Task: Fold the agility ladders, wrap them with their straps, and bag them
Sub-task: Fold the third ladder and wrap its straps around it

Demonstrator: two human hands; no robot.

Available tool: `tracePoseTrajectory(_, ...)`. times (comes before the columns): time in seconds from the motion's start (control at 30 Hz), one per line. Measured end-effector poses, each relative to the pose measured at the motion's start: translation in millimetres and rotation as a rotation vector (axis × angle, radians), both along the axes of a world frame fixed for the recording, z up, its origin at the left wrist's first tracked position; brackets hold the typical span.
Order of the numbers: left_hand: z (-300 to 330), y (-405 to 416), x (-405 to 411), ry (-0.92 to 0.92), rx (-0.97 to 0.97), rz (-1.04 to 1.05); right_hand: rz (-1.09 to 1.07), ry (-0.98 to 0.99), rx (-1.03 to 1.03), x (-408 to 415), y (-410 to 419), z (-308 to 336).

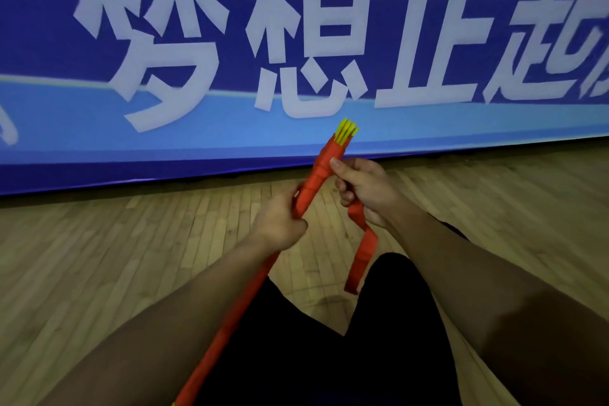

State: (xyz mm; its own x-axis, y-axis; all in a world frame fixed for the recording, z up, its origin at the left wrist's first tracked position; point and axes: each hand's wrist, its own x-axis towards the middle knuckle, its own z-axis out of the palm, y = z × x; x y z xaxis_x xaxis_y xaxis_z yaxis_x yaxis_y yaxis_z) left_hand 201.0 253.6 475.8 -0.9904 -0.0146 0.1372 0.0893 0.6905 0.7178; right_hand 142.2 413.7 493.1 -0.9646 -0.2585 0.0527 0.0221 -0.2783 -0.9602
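Note:
A folded agility ladder (318, 175) is bundled into a long stick, its yellow rungs poking out at the far tip and red strap wound round most of its length. It runs diagonally from the bottom left up to the centre. My left hand (280, 219) grips the bundle round its middle. My right hand (361, 189) holds the loose red strap (362, 254) beside the upper part of the bundle, thumb pressed against the wrapping. The strap's free end hangs down below that hand. No bag is in view.
I sit on a wooden plank floor (115, 257), my legs in black shorts (329, 356) below the hands. A blue banner (197, 128) with large white characters stands just ahead along the floor.

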Motion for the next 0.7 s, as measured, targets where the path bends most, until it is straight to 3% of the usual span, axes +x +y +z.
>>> tracePoseTrajectory(0.1,12,-5,5,-0.254,0.502,-0.129,0.154,-0.043,-0.057,2,9,-1)
tracePoseTrajectory(0.2,19,1,13,-0.382,0.646,-0.201,0.187,-0.058,0.008,7,10,4)
tracePoseTrajectory(0.27,16,5,13,-0.233,0.381,-0.148,0.072,-0.029,0.123,7,5,7)
tracePoseTrajectory(0.37,0,9,9,-0.008,-0.289,-0.040,-0.069,0.047,0.293,4,-2,9)
tracePoseTrajectory(0.4,-3,11,10,0.012,-0.338,-0.020,-0.053,0.063,0.302,3,-1,9)
tracePoseTrajectory(0.47,-1,7,6,0.043,-0.162,-0.017,0.057,0.099,0.295,2,4,9)
tracePoseTrajectory(0.57,8,1,2,-0.014,0.303,-0.058,0.208,0.084,0.253,2,16,10)
tracePoseTrajectory(0.63,13,-1,3,-0.086,0.458,-0.131,0.261,0.045,0.161,3,19,12)
tracePoseTrajectory(0.7,14,-2,5,-0.170,0.492,-0.184,0.246,0.036,0.145,3,18,14)
